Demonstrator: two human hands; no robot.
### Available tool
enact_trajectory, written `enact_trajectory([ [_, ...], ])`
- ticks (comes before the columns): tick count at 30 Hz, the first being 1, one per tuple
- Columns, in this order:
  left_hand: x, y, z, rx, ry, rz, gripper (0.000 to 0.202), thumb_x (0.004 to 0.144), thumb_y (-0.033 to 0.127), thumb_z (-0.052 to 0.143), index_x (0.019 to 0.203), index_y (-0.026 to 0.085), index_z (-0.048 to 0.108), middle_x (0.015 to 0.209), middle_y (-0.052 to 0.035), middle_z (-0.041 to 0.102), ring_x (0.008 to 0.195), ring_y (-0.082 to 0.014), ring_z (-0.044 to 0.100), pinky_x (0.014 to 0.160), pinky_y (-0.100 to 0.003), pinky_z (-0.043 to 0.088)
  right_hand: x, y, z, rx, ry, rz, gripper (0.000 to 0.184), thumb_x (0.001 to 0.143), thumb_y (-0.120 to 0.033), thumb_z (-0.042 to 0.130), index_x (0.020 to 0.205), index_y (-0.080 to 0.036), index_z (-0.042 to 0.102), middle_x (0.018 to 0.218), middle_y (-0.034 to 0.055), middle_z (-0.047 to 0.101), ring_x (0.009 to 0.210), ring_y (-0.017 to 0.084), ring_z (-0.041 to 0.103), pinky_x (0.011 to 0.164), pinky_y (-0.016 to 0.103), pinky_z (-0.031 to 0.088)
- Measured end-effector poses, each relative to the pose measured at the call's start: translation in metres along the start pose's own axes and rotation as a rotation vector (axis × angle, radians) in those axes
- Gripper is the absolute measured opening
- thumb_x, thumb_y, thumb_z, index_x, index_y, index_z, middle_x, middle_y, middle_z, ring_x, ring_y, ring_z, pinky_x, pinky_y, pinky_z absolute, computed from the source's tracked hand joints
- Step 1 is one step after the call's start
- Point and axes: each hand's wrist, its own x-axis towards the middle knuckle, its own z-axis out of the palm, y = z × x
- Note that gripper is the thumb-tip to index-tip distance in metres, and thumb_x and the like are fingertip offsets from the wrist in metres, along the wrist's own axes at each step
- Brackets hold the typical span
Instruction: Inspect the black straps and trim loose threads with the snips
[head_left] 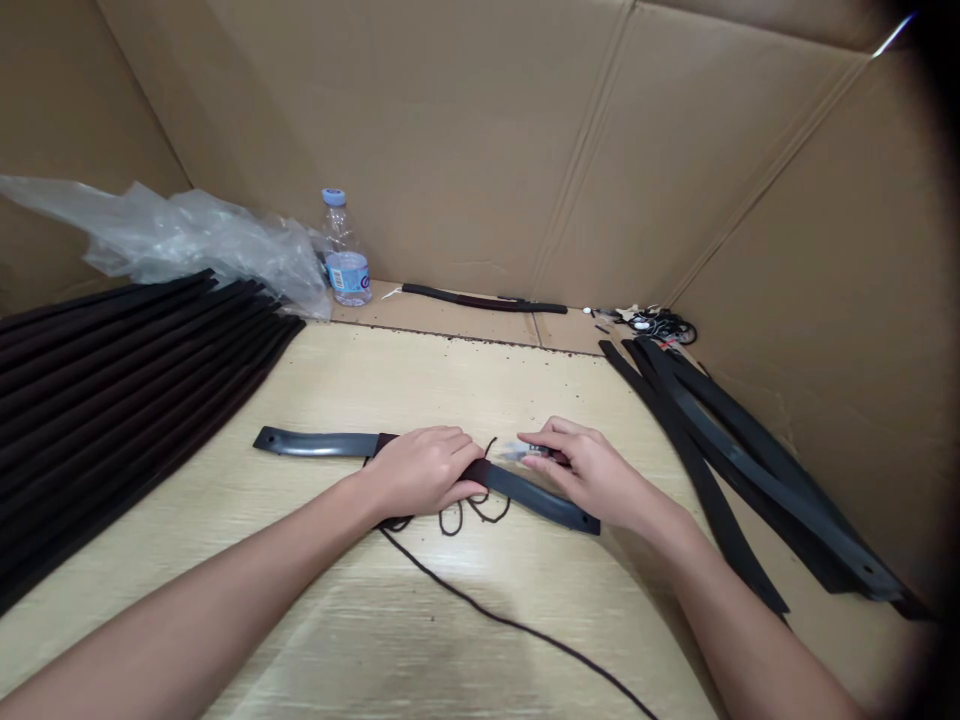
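A flat black strip [322,443] with a hole near each end lies across the table in front of me. Dark cord wraps its middle section. My left hand [427,470] is closed around that wrapped part, thumb on the near side. Loose loops of dark brown cord [491,510] stick out beside the fingers, and a long tail of it runs toward the lower right. Just right of the strip's middle, my right hand [585,465] pinches a small dark-handled tool [536,452] whose pale tip is blurred; its exact kind is unclear. The tip points at a short upright cord end.
Many dark strips [142,400] lie side by side at left, beneath a crumpled clear plastic bag [202,240]. Behind stands a water bottle [347,255]. A wrapped strip [480,301] lies by the cardboard wall [420,130]. More black strips [720,450] and tangled cords [660,325] are at right.
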Motion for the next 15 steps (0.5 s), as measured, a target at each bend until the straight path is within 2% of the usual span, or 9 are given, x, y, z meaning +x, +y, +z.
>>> enact_trajectory([
  [4,0.0,0.0,0.0,-0.007,0.008,0.005,0.034,0.089,0.046,0.045,0.102,0.015,0.052,0.091,-0.0077,0.059,0.085,-0.0224,0.057,0.073,-0.034,0.048,0.0,-0.008,0.002,0.044,-0.062,-0.018,0.034,0.091,-0.039,0.046,0.115,-0.02,0.061,0.089,0.0075,0.058,0.084,0.016,0.055,0.079,0.029,0.044],
  [8,0.0,0.001,-0.001,-0.011,-0.003,-0.017,0.034,0.089,0.046,0.046,0.102,0.015,0.052,0.092,-0.008,0.059,0.087,-0.0228,0.056,0.075,-0.034,0.048,0.002,-0.001,0.006,0.039,0.048,0.036,0.03,0.09,-0.036,0.047,0.111,-0.018,0.06,0.1,0.0086,0.059,0.09,0.017,0.056,0.08,0.029,0.043],
  [12,0.002,-0.001,-0.003,-0.018,-0.015,-0.036,0.036,0.088,0.047,0.047,0.104,0.016,0.052,0.092,-0.0073,0.059,0.089,-0.0225,0.055,0.077,-0.034,0.047,0.004,0.019,0.007,0.026,0.175,0.196,0.029,0.087,-0.037,0.051,0.107,-0.016,0.057,0.094,0.0075,0.06,0.085,0.017,0.056,0.077,0.029,0.043],
  [15,0.001,-0.003,-0.007,-0.032,-0.014,-0.04,0.034,0.088,0.046,0.046,0.104,0.016,0.052,0.092,-0.0068,0.058,0.089,-0.0216,0.055,0.077,-0.033,0.046,0.004,0.032,0.006,-0.001,0.187,0.239,0.028,0.083,-0.036,0.056,0.102,-0.015,0.055,0.095,0.0071,0.06,0.087,0.017,0.055,0.077,0.029,0.041],
])
